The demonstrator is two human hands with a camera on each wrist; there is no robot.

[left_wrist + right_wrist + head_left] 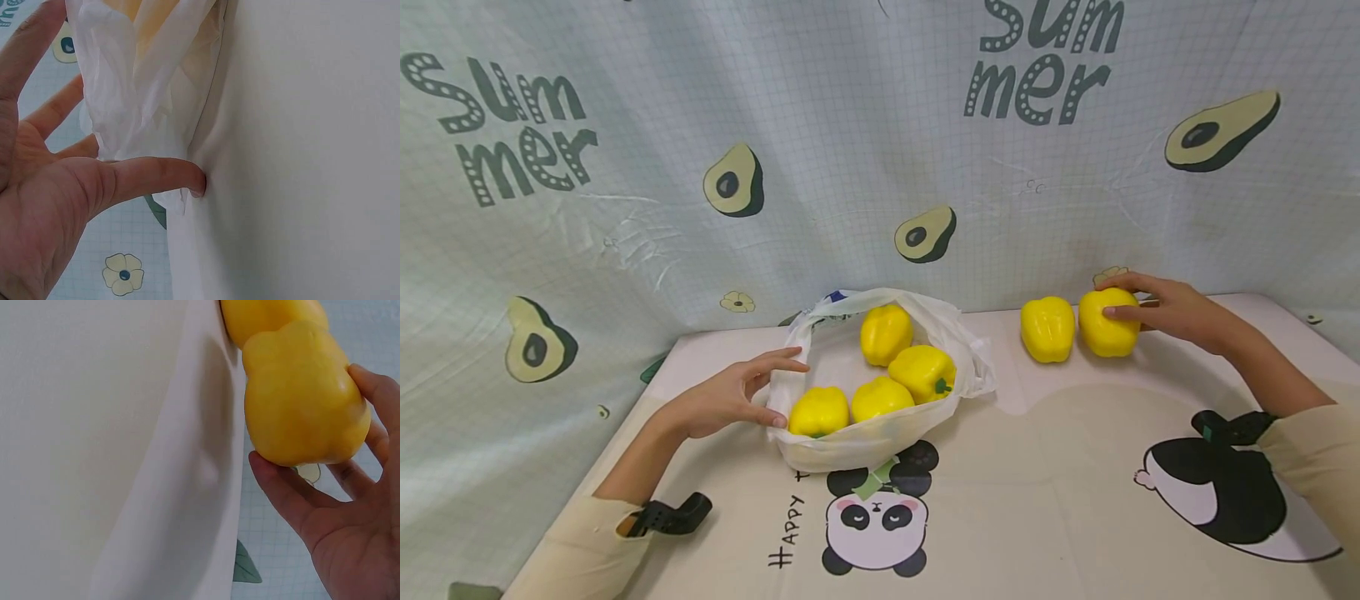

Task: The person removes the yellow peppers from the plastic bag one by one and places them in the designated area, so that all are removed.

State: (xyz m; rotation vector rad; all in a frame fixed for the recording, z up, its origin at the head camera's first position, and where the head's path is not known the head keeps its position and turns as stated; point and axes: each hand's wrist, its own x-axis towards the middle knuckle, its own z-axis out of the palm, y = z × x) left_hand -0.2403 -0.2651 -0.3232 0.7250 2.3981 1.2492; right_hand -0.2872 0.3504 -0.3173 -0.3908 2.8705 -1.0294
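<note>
A white plastic bag [857, 450] lies with its mouth wide, and several yellow bell peppers [886, 335] sit inside it. At its left side is my left hand [730, 398], fingers spread and thumb extended against the bag's edge; the left wrist view shows the thumb [150, 178] beside the crumpled plastic [125, 81]. At the right, my right hand [1172, 312] grips a yellow bell pepper [1108, 325] between thumb and fingers. Another yellow bell pepper [1047, 331] stands just left of the held one. The right wrist view shows the gripped pepper [306, 400] overlapping its neighbour [269, 319].
A pale cloth with panda prints [876, 533] covers the table. Behind the table hangs a light curtain [820, 108] with avocado and lettering prints. Each wrist wears a black strap mount, such as the left one [673, 514].
</note>
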